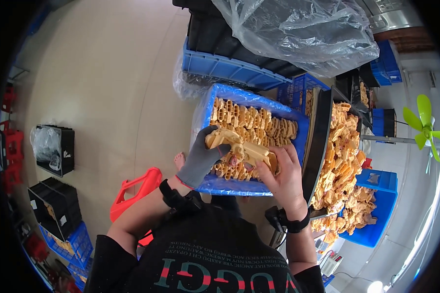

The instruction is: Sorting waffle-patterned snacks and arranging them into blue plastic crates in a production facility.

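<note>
My left hand (201,157), in a grey glove, is closed on a tan moulded plastic part (225,138). Bare, my right hand (284,177) grips a second tan piece (255,152) whose inner end meets the first, so both lie in a line. I cannot tell whether they are joined. Small pinkish spots show just beneath them. Both hands are over a blue crate (239,189) lined with clear plastic film. Rows of similar tan parts (252,119) stand packed inside it, partly hidden by my hands.
To the right, a black-edged tray (316,156) bears a heap of loose tan parts (341,151). A blue bin (384,215) stands beyond it. Film-covered crates (237,66) are stacked ahead. A red stool (134,193) is at my left, with black crates (56,207) farther off.
</note>
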`<state>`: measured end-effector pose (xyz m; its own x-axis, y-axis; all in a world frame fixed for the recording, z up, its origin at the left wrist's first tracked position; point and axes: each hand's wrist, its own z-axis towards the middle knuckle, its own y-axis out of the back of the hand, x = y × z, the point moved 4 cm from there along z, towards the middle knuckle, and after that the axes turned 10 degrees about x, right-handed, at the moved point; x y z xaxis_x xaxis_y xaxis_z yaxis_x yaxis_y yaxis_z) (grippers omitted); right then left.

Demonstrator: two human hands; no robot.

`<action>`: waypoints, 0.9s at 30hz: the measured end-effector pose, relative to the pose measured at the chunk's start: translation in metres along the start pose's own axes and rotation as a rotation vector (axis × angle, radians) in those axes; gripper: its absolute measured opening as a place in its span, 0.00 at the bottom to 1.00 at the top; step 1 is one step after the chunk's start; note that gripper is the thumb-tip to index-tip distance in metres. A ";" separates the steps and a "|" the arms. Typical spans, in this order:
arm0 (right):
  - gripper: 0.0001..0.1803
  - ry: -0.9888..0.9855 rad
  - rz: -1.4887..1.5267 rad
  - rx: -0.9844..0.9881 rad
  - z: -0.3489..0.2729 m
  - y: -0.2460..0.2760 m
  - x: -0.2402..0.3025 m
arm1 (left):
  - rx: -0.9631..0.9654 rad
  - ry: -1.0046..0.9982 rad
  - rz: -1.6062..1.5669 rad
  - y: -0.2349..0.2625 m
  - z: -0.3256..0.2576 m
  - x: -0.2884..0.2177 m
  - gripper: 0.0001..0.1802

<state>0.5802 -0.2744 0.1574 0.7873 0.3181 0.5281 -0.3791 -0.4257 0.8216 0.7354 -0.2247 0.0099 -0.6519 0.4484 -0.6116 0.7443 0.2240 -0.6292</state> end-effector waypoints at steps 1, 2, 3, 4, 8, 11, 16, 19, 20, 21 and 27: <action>0.18 -0.003 -0.001 0.002 -0.001 -0.001 -0.003 | 0.001 0.003 -0.002 0.002 0.002 -0.001 0.35; 0.18 -0.066 0.186 0.050 -0.003 -0.005 -0.011 | 0.003 0.008 0.025 0.003 0.002 -0.001 0.35; 0.18 -0.130 0.373 0.098 -0.005 -0.009 -0.017 | 0.005 0.012 0.053 0.005 0.003 -0.001 0.35; 0.18 -0.132 0.371 0.104 -0.006 -0.008 -0.015 | 0.002 0.015 0.048 0.005 0.004 -0.002 0.35; 0.20 -0.278 0.810 0.182 -0.011 -0.014 -0.017 | 0.013 0.077 0.095 0.007 0.007 -0.006 0.35; 0.24 -0.392 1.009 0.156 -0.012 -0.020 -0.022 | 0.017 0.091 0.118 0.011 0.009 -0.002 0.36; 0.31 -0.492 1.101 0.162 -0.018 -0.028 -0.041 | 0.085 0.123 0.086 0.009 0.009 -0.002 0.36; 0.30 -0.549 1.357 0.177 -0.022 -0.041 -0.043 | 0.094 0.095 0.075 0.014 0.011 0.006 0.36; 0.30 -0.519 1.463 0.131 -0.022 -0.046 -0.040 | 0.092 0.045 0.054 0.015 0.014 0.008 0.36; 0.30 -0.486 1.567 0.085 -0.022 -0.050 -0.036 | 0.089 -0.006 0.032 0.016 0.015 0.008 0.36; 0.24 -0.537 1.929 0.046 -0.029 -0.079 -0.016 | 0.018 -0.148 0.057 0.005 0.017 0.011 0.36</action>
<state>0.5840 -0.2214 0.0900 -0.5239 -0.7343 0.4317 -0.7432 0.1464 -0.6529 0.7290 -0.2337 -0.0083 -0.6236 0.3275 -0.7098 0.7791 0.1858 -0.5988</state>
